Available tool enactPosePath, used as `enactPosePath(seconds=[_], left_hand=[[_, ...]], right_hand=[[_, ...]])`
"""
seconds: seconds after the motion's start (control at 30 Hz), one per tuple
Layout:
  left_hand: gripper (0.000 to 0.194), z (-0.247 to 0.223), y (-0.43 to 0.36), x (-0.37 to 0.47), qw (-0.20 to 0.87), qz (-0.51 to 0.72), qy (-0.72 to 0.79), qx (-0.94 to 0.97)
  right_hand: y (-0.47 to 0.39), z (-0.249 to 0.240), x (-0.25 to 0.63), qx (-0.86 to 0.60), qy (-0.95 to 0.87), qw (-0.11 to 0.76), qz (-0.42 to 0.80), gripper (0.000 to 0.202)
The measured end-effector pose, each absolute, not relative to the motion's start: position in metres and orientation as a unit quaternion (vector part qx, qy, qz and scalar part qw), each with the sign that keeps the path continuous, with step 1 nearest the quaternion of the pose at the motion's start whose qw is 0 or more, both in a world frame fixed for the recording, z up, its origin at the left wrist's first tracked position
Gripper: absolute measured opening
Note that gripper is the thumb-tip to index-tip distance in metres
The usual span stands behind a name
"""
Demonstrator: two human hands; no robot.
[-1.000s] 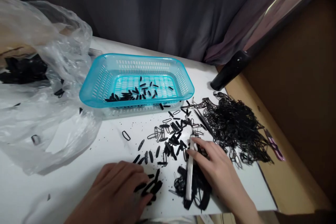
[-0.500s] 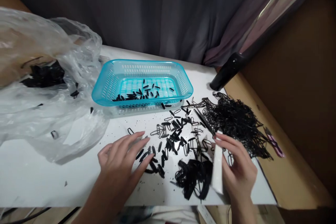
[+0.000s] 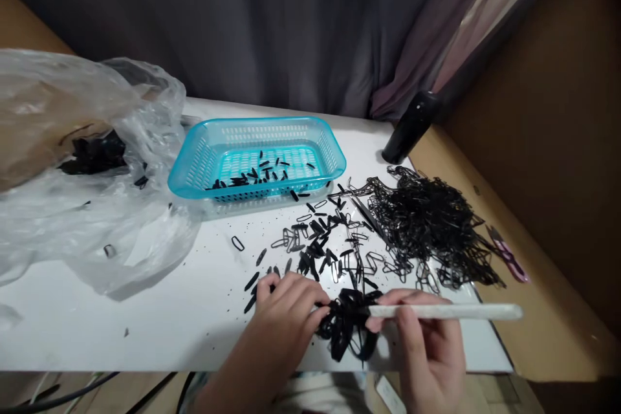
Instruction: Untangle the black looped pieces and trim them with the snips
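Note:
My left hand (image 3: 291, 310) is curled at the table's front, with thumb and fingertips pinched on the left edge of a bundle of black strips (image 3: 342, 336). Just right of that bundle, my right hand (image 3: 422, 336) grips a slim white-handled tool (image 3: 451, 312). The handle lies nearly level and its dark end points left into the strips; its exact shape is hidden. Beyond both hands, small black pieces (image 3: 317, 249) and thin black loops (image 3: 291, 239) are scattered. One loop (image 3: 237, 243) sits apart on the left.
A blue plastic basket (image 3: 257, 191) holding several black pieces stands behind. A tangled black heap (image 3: 427, 226) is at right, near pink-handled scissors (image 3: 512, 265) and a black cylinder (image 3: 410, 129). Clear plastic bags (image 3: 121, 226) cover the left side. A dark curtain (image 3: 291, 32) hangs behind.
My left hand has moved right and down from the loose pieces to the strip bundle, closing its fingers. My right hand has turned the white-handled tool from upright to level, its dark end at the bundle.

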State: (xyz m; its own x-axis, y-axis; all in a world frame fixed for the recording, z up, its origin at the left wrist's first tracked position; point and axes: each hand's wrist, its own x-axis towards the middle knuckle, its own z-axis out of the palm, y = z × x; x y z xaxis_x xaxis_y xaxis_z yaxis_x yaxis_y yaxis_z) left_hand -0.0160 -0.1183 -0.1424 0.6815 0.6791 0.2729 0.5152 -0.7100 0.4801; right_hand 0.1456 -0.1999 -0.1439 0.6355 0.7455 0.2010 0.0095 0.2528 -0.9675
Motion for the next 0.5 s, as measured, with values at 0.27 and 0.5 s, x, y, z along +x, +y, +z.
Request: enactPosePath(seconds=[0.27, 0.5], left_hand=[[0.013, -0.139, -0.121, -0.024, 0.272, 0.258, 0.384, 0.844], [0.014, -0.134, -0.127, -0.023, 0.389, 0.309, 0.490, 0.716]], right_hand=[[-0.201, -0.143, 0.118, -0.526, -0.294, 0.734, 0.314, 0.006], [-0.194, -0.151, 0.109, -0.499, -0.319, 0.757, 0.278, 0.006]])
